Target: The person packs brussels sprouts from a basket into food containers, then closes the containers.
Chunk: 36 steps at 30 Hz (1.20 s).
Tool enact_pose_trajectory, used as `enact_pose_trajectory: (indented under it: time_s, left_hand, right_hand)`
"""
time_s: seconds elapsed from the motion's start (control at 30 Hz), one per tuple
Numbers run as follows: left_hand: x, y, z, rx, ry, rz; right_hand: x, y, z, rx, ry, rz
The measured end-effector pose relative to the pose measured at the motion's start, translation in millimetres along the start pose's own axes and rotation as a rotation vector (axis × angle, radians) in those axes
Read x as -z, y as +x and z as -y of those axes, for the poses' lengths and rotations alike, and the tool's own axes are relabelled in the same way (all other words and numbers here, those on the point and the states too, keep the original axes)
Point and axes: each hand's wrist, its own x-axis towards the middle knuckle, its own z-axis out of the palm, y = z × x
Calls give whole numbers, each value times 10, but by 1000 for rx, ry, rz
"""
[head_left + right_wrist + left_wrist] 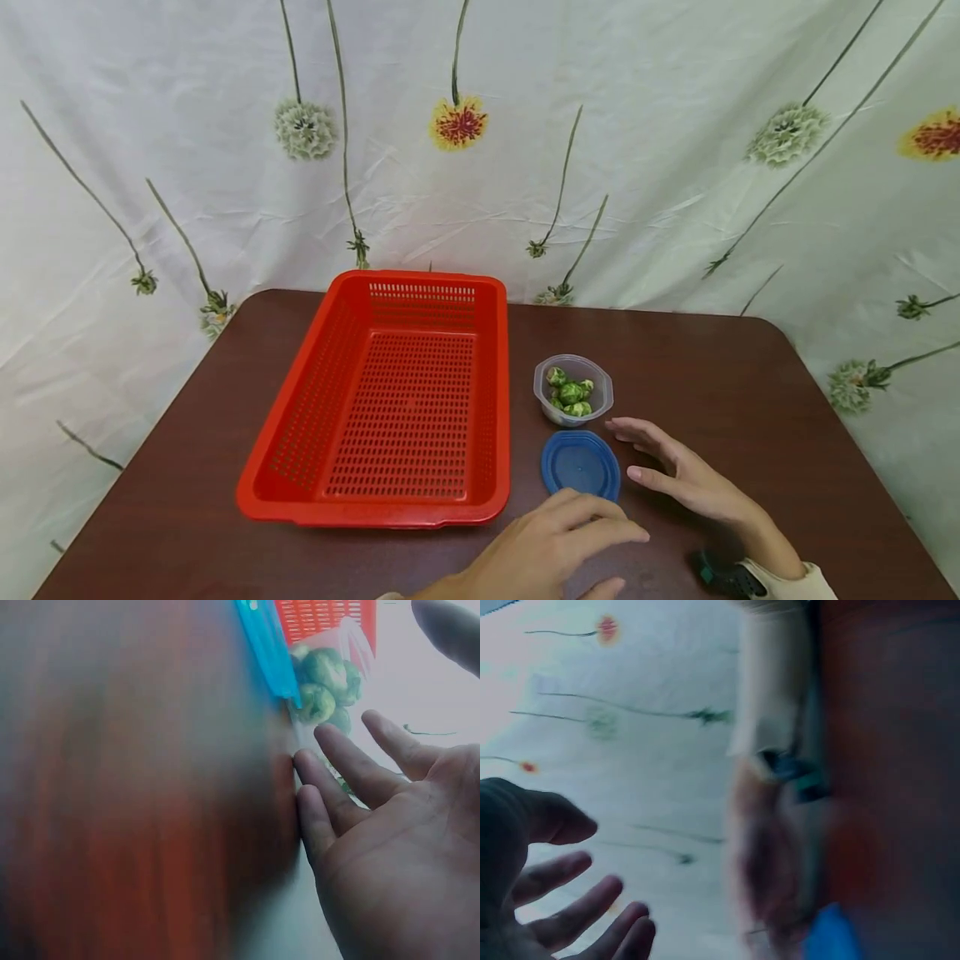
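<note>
A clear plastic tub (542,390) holds several Brussels sprouts (572,392), also seen as sprouts (326,671) in the right wrist view. In front of the tub a blue lid (580,463) lies flat on the table. My left hand (551,542) hovers at the lid's near edge, fingers loosely bent and holding nothing; the left wrist view shows that hand (577,892) with its fingers apart. To the right of the lid is my right hand (690,479), thumb and fingers spread, nothing in it. In the right wrist view its palm (420,817) faces the camera.
A large red plastic basket (495,400) with slotted walls stands left of the tub on the dark brown table (675,358). Flower-printed white cloth (660,183) hangs behind the table and along its sides. A dark band (723,577) circles the right wrist.
</note>
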Motion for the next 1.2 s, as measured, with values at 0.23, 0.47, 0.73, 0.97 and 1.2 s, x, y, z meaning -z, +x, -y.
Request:
enact_pose_trajectory:
  time_s: [0.23,0.47,0.73,0.97,1.2]
  left_hand:
    - [-441,-32,224,158,-78,-117]
    - [-557,-27,440,482,-250,-229]
    - [-573,-39,644,642,-473,-327]
    - [-600,-67,659,667,-467,-326]
    - [-617,-81,674,666,-497,-286]
  right_hand:
    - [-51,0,19,-35,-18,24]
    - [-111,38,60,-61,-52,43]
    - [-171,32,90,-121,-165,7]
    - [-208,39,142,-117,-200,12]
    - [-248,48,176,-119,-238,13]
